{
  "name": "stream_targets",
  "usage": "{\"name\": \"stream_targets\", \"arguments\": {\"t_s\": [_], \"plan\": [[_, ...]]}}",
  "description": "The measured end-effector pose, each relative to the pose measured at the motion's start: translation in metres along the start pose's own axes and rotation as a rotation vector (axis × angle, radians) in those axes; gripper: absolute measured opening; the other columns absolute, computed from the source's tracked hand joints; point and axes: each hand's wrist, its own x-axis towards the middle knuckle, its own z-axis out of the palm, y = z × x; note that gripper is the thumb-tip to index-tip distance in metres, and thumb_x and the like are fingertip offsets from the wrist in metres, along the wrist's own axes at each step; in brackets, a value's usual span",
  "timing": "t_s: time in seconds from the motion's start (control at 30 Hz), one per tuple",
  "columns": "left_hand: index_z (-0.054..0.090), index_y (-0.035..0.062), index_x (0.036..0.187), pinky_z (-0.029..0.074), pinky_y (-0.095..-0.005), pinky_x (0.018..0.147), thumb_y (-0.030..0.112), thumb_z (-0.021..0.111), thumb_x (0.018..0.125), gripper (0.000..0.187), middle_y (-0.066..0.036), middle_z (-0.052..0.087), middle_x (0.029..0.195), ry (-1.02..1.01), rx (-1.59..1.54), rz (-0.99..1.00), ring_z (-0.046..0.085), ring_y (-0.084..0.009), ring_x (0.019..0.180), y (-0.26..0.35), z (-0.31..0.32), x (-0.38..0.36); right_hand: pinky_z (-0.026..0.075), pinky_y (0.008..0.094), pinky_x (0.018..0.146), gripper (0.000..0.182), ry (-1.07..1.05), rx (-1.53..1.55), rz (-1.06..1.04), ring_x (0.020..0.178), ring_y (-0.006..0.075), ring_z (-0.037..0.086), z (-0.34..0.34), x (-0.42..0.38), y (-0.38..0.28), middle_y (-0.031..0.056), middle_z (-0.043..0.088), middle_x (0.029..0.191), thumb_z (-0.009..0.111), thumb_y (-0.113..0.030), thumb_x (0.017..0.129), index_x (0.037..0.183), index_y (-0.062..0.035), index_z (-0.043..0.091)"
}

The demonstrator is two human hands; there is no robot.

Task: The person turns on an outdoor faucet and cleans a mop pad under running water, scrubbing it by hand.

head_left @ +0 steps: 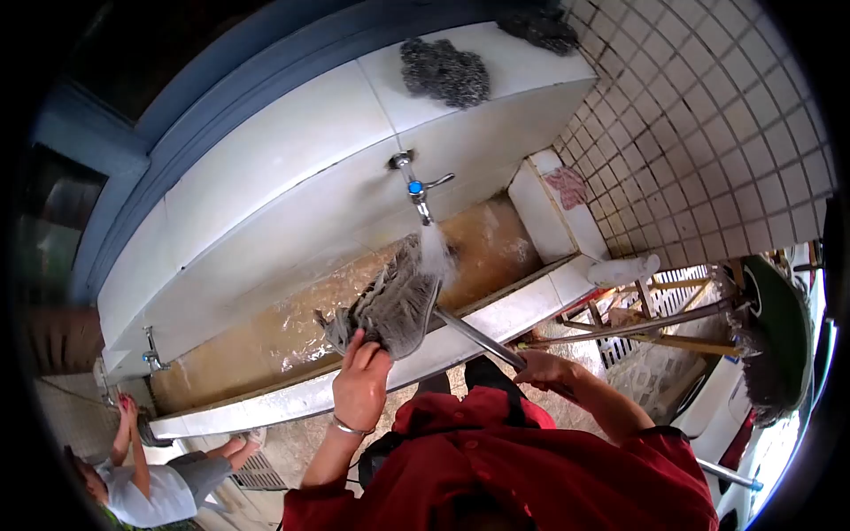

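A grey flat mop (396, 310) lies tilted over the trough sink, its wet strands under the running water. My left hand (361, 385) grips the near edge of the mop head, its fingers on the grey strands and its thumb hard to see. My right hand (544, 370) is wrapped round the metal mop handle (478, 338), which runs back past my right side. Water pours in a white spray from the tap (418, 190) onto the far side of the mop head.
Brownish water stands in the long tiled trough (522, 310). Dark scouring-like clumps (445, 73) rest on the ledge. A pink cloth (567, 188) and white bottle (624, 270) are at right, near a green-backed mop (777, 332). Another person (146, 487) stands at the far-left tap (152, 350).
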Motion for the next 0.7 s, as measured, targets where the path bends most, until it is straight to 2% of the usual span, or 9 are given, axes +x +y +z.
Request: {"name": "stream_targets", "arguments": {"t_s": [0.2, 0.23, 0.3, 0.37, 0.43, 0.5, 0.57, 0.6, 0.7], "plan": [[0.053, 0.0005, 0.072, 0.036, -0.0384, 0.090, 0.003, 0.061, 0.076, 0.008, -0.016, 0.050, 0.105, 0.662, -0.294, -0.435, 0.044, -0.0302, 0.113, -0.037, 0.040, -0.031, 0.037, 0.0284, 0.033, 0.025, 0.068, -0.083, -0.023, 0.038, 0.0137, 0.046, 0.023, 0.011, -0.008, 0.0048, 0.046, 0.051, 0.060, -0.011, 0.071, 0.087, -0.0010, 0.044], [0.052, 0.0009, 0.074, 0.037, -0.0341, 0.088, 0.005, 0.060, 0.078, 0.009, -0.012, 0.050, 0.106, 0.853, -0.244, -0.519, 0.046, -0.0275, 0.111, -0.044, 0.049, -0.026, 0.037, 0.0283, 0.033, 0.025, 0.072, -0.095, -0.032, 0.039, 0.0136, 0.046, 0.023, 0.015, -0.004, 0.0048, 0.046, 0.051, 0.060, -0.011, 0.071, 0.087, -0.0011, 0.044], [0.052, 0.0053, 0.077, 0.044, -0.0313, 0.073, 0.006, 0.061, 0.075, 0.010, -0.009, 0.050, 0.098, 1.152, -0.718, -0.837, 0.052, -0.0192, 0.093, -0.077, 0.077, -0.033, 0.037, 0.0263, 0.035, 0.025, 0.063, -0.186, -0.049, 0.039, 0.0123, 0.046, 0.024, 0.013, -0.028, 0.0035, 0.046, 0.053, 0.059, -0.010, 0.068, 0.087, -0.0011, 0.045], [0.049, 0.0098, 0.081, 0.042, -0.0275, 0.052, 0.006, 0.060, 0.072, 0.015, -0.004, 0.048, 0.078, 1.135, -1.416, -1.147, 0.048, -0.0137, 0.065, -0.103, 0.077, -0.038, 0.036, 0.0259, 0.034, 0.021, 0.056, -0.051, -0.121, 0.038, 0.0119, 0.045, 0.026, 0.018, -0.022, 0.0021, 0.045, 0.052, 0.059, -0.008, 0.068, 0.083, -0.0025, 0.046], [0.047, 0.0106, 0.083, 0.035, -0.0241, 0.039, 0.002, 0.056, 0.069, 0.019, 0.001, 0.043, 0.063, 0.882, -1.633, -1.299, 0.040, -0.0112, 0.050, -0.117, 0.070, -0.030, 0.036, 0.0263, 0.032, 0.027, 0.106, -0.148, -0.076, 0.037, 0.0128, 0.046, 0.023, 0.022, -0.017, 0.0049, 0.048, 0.052, 0.059, -0.006, 0.066, 0.090, -0.0006, 0.047], [0.049, 0.0080, 0.083, 0.035, -0.0215, 0.040, 0.000, 0.053, 0.068, 0.018, 0.001, 0.048, 0.064, 0.842, -1.445, -1.385, 0.043, -0.0107, 0.048, -0.089, 0.030, -0.010, 0.034, 0.0270, 0.031, 0.018, 0.146, -0.091, 0.020, 0.036, 0.0110, 0.043, 0.017, 0.019, -0.005, 0.0028, 0.047, 0.053, 0.061, -0.009, 0.067, 0.078, -0.0058, 0.048], [0.047, 0.0030, 0.090, 0.036, -0.0223, 0.039, 0.001, 0.055, 0.065, 0.026, -0.002, 0.050, 0.071, 0.709, -1.596, -1.100, 0.046, -0.0106, 0.051, -0.098, 0.027, -0.023, 0.038, 0.0281, 0.039, 0.020, 0.220, -0.217, 0.103, 0.043, 0.0122, 0.045, 0.026, -0.012, -0.029, 0.0033, 0.049, 0.056, 0.064, -0.011, 0.065, 0.080, -0.0048, 0.051], [0.050, 0.0010, 0.093, 0.034, -0.0207, 0.037, -0.001, 0.054, 0.064, 0.030, -0.002, 0.052, 0.071, 0.828, -1.619, -0.972, 0.043, -0.0090, 0.046, -0.100, 0.027, -0.022, 0.039, 0.0284, 0.044, 0.023, 0.248, -0.268, 0.117, 0.048, 0.0125, 0.047, 0.039, -0.039, -0.058, 0.0030, 0.050, 0.057, 0.065, -0.012, 0.064, 0.081, -0.0041, 0.052], [0.051, -0.0003, 0.096, 0.033, -0.0185, 0.038, -0.002, 0.052, 0.063, 0.033, -0.001, 0.052, 0.072, 0.788, -1.700, -0.870, 0.043, -0.0071, 0.048, -0.104, -0.011, -0.031, 0.041, 0.0288, 0.054, 0.031, 0.217, -0.292, 0.048, 0.060, 0.0127, 0.049, 0.034, -0.061, -0.050, 0.0018, 0.050, 0.063, 0.070, -0.013, 0.060, 0.084, -0.0026, 0.054]]}}
